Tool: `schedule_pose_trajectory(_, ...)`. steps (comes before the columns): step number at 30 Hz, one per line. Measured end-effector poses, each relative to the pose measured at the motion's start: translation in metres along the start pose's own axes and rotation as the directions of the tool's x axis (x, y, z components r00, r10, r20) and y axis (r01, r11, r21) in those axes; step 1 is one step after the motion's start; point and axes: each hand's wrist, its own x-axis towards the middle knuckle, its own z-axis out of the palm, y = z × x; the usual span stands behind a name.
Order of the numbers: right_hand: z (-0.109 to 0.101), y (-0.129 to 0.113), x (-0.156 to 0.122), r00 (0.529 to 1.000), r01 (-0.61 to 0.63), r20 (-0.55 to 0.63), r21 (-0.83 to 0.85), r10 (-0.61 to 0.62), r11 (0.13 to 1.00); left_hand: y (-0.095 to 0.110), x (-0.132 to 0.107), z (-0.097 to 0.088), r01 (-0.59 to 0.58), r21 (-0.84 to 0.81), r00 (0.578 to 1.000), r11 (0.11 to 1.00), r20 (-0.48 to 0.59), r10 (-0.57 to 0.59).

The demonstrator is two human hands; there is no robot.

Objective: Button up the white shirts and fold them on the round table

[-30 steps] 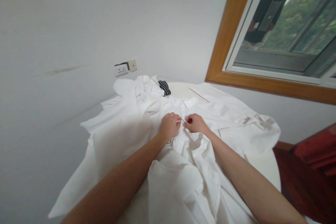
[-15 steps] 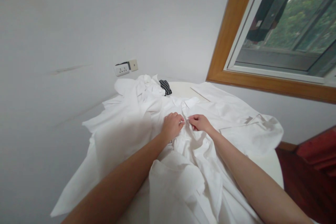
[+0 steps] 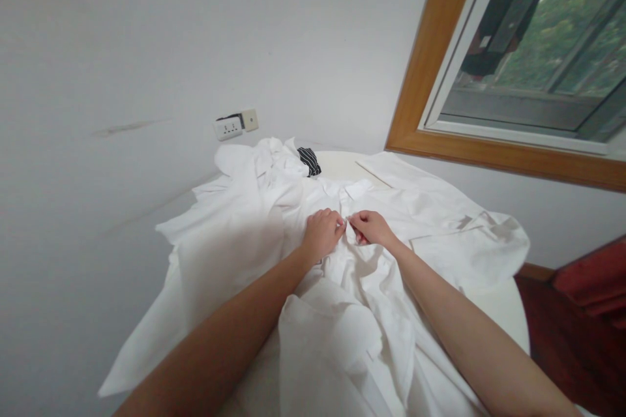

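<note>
Two bare arms of mine reach forward over the table point(image 3: 501, 313), slanting inward so the hands nearly meet. My left forearm point(image 3: 244, 319) comes up from the lower left, and its hand lies back upward; my right forearm point(image 3: 460, 319) comes in from the lower right with the wrist fairly straight.

My right hand point(image 3: 370, 228) is mostly closed, thumb and forefinger pinching the front edge of a white shirt point(image 3: 345, 264). My left hand point(image 3: 323, 233) is half curled, its fingertips at that same edge just beside the right ones (whether they grip the cloth or only touch it, I cannot tell).

The shirt lies rumpled on the table, under and around my hands, its collar point(image 3: 359, 189) just beyond them and loose folds bunched nearer me. More white clothes point(image 3: 235, 172) are heaped to the left, with a black striped cloth point(image 3: 309, 161) at their far edge, near the wall point(image 3: 317, 45).
</note>
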Motion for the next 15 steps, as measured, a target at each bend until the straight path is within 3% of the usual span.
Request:
schedule_pose_trajectory(6, 0.0021, 0.0002, 0.0013, 1.0, 0.026, -0.011, 0.018, -0.026, 1.0, -0.0004, -0.0003, 0.0017, -0.006, 0.049, 1.0, 0.999, 0.0, 0.006)
schedule_pose_trajectory(12, 0.0051, -0.0045, 0.0015, 0.996, 0.029, -0.084, -0.159, -0.043, 0.987, -0.0006, 0.0005, 0.001, 0.009, 0.03, 1.0, 1.0, 0.006, -0.01)
schedule_pose_trajectory(15, 0.004, -0.0075, -0.0007, 0.998, 0.0, -0.057, -0.158, -0.009, 0.987, -0.0013, 0.0007, 0.0, 0.007, 0.01, 1.0, 1.0, 0.005, -0.007)
